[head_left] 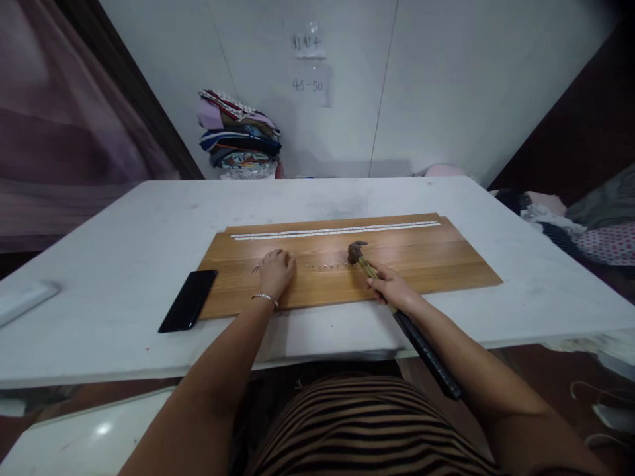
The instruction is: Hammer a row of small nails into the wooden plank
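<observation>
My right hand [391, 287] is closed round the handle of a claw hammer [421, 344], high up near the head. The dark hammer head is over the wooden board [441, 264], at the right end of a row of several small nails [325, 266] standing in it. My left hand [276, 270] is down on the board, left of that row, with its fingers bent and close together. Their tips are hidden, so anything in them cannot be seen. A few loose nails [255, 269] lie beside this hand, partly covered by it.
Two white measuring strips [337, 231] run along the board's far side. A black phone [188, 301] overlaps its left end. The board lies on a white table [124, 244]. Folded clothes [241, 135] are stacked by the wall, and a white object [27, 301] sits at the far left.
</observation>
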Motion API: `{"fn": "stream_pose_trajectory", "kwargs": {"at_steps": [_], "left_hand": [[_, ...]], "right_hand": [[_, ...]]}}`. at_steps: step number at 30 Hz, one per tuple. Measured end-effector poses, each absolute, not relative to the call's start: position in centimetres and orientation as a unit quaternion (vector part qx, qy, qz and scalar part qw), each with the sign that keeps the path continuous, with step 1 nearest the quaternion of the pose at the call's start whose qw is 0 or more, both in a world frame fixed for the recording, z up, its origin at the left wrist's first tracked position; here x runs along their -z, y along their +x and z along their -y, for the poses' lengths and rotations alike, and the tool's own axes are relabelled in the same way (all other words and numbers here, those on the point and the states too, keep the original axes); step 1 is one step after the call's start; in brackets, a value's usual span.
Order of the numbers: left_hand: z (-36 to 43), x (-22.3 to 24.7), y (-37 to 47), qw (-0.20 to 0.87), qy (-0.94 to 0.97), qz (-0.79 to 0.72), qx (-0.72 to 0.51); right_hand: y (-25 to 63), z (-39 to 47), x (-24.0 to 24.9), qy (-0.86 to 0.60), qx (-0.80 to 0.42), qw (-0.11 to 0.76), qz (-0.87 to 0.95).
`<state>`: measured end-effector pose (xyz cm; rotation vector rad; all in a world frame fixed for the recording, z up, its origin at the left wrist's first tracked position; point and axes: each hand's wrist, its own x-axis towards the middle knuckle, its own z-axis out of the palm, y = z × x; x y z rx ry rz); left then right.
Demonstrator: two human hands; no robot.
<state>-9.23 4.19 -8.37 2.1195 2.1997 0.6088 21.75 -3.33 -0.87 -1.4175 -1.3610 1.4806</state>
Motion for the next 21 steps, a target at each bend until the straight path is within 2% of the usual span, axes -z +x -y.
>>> {"fn": "stream_pose_trajectory", "kwargs": {"at_steps": [21], "left_hand": [[-4.11,8.12,-9.22,0.007,0.682,-0.707,-0.185]], "right_hand": [[21.72,3.26,0.53,-0.544,-0.567,0.338,0.517]]}}
